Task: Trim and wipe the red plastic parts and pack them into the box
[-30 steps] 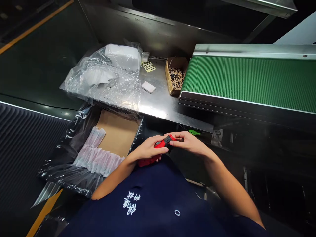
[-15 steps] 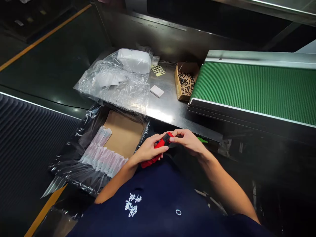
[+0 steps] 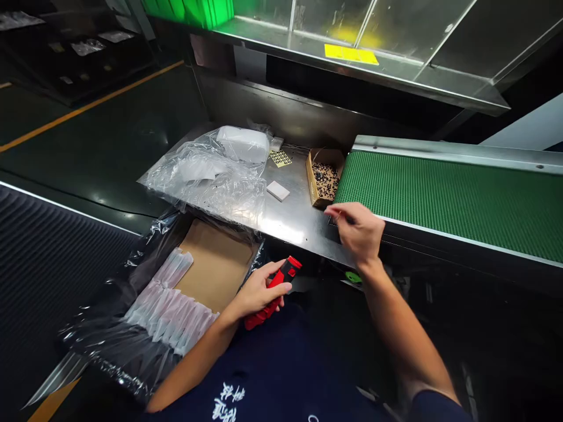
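My left hand (image 3: 264,291) is closed around a red and black handle-shaped plastic part (image 3: 281,279), held tilted in front of my body with its red end pointing up and away. My right hand (image 3: 358,228) is apart from that part, raised at the near corner of the green conveyor. Its fingers are curled, thumb and fingertips pinched together; whatever they hold, if anything, is too small to make out. Just beyond those fingertips stands a small cardboard box (image 3: 313,184) with many tiny black pieces (image 3: 325,179) inside.
A green ribbed conveyor belt (image 3: 448,202) runs off to the right. On the metal table (image 3: 285,220) lie clear plastic bagging (image 3: 211,181), a small white block (image 3: 278,190) and a yellow sticker sheet (image 3: 280,158). A carton lined with black plastic (image 3: 105,316) holds several wrapped pieces (image 3: 176,316), lower left.
My right hand has left the red and black part and moved up and right to the cardboard box. My left hand keeps its hold. The view has tilted up, showing a shelf.
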Tool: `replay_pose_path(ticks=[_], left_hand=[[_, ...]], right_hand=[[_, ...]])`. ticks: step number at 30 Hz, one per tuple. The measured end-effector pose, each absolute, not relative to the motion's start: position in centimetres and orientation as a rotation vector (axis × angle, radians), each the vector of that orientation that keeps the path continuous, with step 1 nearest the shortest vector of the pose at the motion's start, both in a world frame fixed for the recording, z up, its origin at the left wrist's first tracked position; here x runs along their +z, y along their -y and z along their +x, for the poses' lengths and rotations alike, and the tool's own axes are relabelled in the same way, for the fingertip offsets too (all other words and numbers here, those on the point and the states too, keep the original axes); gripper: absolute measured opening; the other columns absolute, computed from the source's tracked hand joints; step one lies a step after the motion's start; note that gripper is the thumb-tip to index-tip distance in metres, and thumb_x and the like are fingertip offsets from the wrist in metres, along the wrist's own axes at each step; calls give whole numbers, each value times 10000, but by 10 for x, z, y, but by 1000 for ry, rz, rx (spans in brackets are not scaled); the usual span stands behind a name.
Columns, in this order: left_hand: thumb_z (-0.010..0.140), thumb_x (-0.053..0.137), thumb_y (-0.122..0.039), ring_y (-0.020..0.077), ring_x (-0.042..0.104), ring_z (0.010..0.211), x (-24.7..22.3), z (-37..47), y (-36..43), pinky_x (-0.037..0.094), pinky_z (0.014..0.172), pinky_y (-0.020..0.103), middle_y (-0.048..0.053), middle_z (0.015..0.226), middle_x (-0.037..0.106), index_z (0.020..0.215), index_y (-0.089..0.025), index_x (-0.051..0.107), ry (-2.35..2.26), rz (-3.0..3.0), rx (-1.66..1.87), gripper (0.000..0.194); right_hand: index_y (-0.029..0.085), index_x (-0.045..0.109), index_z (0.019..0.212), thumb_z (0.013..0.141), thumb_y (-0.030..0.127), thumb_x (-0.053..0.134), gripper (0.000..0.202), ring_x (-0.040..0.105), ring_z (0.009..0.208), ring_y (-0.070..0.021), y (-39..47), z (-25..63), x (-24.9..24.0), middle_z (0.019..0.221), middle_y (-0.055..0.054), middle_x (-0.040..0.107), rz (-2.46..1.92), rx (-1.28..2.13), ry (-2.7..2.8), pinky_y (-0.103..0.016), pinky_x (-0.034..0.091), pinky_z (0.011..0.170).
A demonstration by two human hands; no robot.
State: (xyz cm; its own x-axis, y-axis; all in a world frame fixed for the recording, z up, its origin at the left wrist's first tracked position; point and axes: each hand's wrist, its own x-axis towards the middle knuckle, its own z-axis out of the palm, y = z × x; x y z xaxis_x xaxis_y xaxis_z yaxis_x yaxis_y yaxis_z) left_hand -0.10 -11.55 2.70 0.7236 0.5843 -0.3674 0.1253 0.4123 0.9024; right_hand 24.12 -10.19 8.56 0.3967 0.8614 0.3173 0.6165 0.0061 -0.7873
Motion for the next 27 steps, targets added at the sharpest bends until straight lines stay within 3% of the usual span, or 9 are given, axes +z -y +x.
replay_pose_path(ticks=[2, 4, 8, 13, 21, 27], left_hand=[[789, 706, -463, 140, 592, 564, 31, 1, 114, 519, 479, 236, 10, 795, 543, 1416, -179, 437, -738, 1132, 333, 739], [792, 700, -461, 138, 589, 562, 36, 3, 111, 524, 485, 241, 8, 794, 541, 1415, -181, 438, -753, 1151, 366, 732], [784, 690, -480, 121, 590, 558, 49, 9, 105, 527, 472, 247, 34, 953, 513, 1370, -219, 503, -799, 1241, 494, 668], [802, 678, -451, 107, 591, 567, 60, 15, 104, 521, 470, 228, 55, 1059, 492, 1362, -246, 516, -751, 1302, 508, 618], [829, 675, -411, 103, 590, 566, 61, 14, 113, 507, 461, 212, 32, 1010, 463, 1389, -276, 489, -638, 1348, 449, 605], [845, 668, -394, 95, 586, 572, 59, 10, 119, 536, 511, 214, 8, 941, 460, 1332, -263, 542, -585, 1454, 393, 520]], right_hand=[[201, 714, 1060, 804, 416, 656, 339, 670, 926, -261, 83, 262, 98, 1052, -94, 708, -1768, 174, 1257, -456, 488, 939], [187, 681, 1141, 783, 402, 678, 417, 682, 905, -253, 77, 272, 103, 1083, -98, 702, -1789, 242, 1234, -460, 504, 927], [192, 709, 876, 803, 455, 656, 278, 654, 1048, -261, 106, 257, 105, 1104, -98, 704, -1629, 577, 1328, -415, 507, 944], [232, 703, 971, 733, 485, 739, 349, 549, 1239, -285, 147, 227, 117, 1324, -86, 603, -1578, 915, 1614, -434, 435, 1036], [214, 657, 946, 737, 431, 746, 314, 542, 1245, -278, 157, 226, 125, 1299, -84, 615, -1551, 1140, 1680, -437, 421, 1046], [211, 681, 901, 779, 362, 685, 195, 623, 1096, -255, 157, 222, 126, 1151, -54, 685, -1479, 1185, 1878, -367, 473, 958]])
